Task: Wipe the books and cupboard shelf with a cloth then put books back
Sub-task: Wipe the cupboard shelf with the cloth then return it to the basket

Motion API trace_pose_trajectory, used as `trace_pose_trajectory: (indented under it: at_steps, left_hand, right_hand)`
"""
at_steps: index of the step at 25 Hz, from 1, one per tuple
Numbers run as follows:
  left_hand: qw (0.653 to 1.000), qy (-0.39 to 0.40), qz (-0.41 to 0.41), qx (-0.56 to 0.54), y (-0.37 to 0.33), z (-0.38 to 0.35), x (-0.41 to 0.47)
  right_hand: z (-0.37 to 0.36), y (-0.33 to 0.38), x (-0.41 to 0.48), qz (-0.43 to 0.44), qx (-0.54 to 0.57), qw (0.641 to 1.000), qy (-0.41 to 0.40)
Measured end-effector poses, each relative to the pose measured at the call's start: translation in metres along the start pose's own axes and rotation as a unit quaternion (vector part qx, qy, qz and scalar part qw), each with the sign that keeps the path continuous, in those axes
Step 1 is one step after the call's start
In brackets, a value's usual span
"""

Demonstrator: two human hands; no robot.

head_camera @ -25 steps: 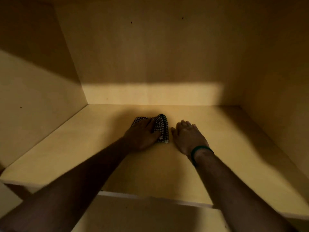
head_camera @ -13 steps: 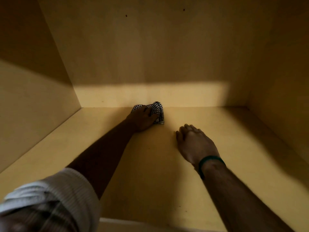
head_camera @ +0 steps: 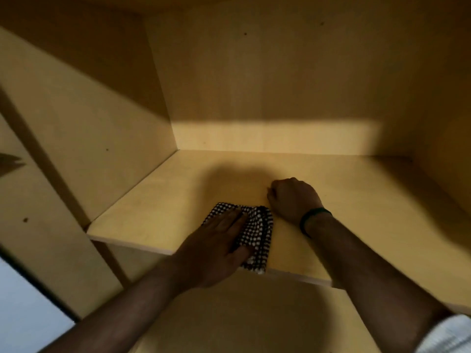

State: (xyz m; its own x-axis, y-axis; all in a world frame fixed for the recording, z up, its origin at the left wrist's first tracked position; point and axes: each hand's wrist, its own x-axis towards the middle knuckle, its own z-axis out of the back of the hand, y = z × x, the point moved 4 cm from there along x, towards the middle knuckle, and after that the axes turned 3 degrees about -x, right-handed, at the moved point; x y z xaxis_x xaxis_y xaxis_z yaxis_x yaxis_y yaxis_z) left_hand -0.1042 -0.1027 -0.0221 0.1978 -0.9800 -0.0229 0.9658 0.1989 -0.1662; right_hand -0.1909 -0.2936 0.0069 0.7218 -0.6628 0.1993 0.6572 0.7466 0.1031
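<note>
Head view is looking down into a pale yellow wooden cupboard shelf [head_camera: 153, 212], where one black-and-white checked cloth [head_camera: 257, 233] is lying crumpled close to the shelf's front edge, a little left of the shelf's middle, with its near corner hanging just over that edge. The left hand [head_camera: 216, 250] is lying flat on top of the cloth, fingers straight and spread, pressing it down onto the shelf rather than gripping it. The right hand [head_camera: 293, 197] is resting on the shelf further from the front edge, just beside the cloth's far right corner; its fingers are curled into a fist and appear to be holding nothing, and it seems to be bracing. A dark green band [head_camera: 314, 217] is sitting on that wrist. The cloth is looking light, soft and floppy, so it is likely bunching and folding under the palm instead of sliding as one sheet; a flat palm over its middle is probably suiting the wiping best, while lifting it is likely calling for a pinch at a bunched fold or the overhanging corner. Nothing about it is looking fragile or slippery. Counting what is showing: one cloth, one shelf board being wiped, two hands, one wristband, and no books anywhere in view.
</note>
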Motion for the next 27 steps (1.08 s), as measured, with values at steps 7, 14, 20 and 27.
trace_pose_trajectory:
  at_steps: [7, 14, 20, 27]
  left_hand:
    - [1.0, 0.02, 0.019, -0.004, 0.063, 0.007, 0.008]
    - [0.999, -0.006, 0.031, -0.03, 0.167, 0.029, 0.132]
    - [0.999, -0.007, 0.019, -0.05, 0.252, 0.051, 0.249]
    - [0.998, -0.036, 0.019, -0.056, 0.269, 0.056, 0.228]
  right_hand:
    - [-0.03, 0.07, 0.057, 0.029, 0.06, 0.995, 0.076]
    - [-0.032, 0.074, 0.064, -0.019, 0.124, 0.991, 0.055]
    - [-0.028, 0.073, 0.068, -0.073, 0.132, 0.988, -0.025]
    - [-0.032, 0.072, 0.068, -0.08, 0.083, 0.993, -0.019]
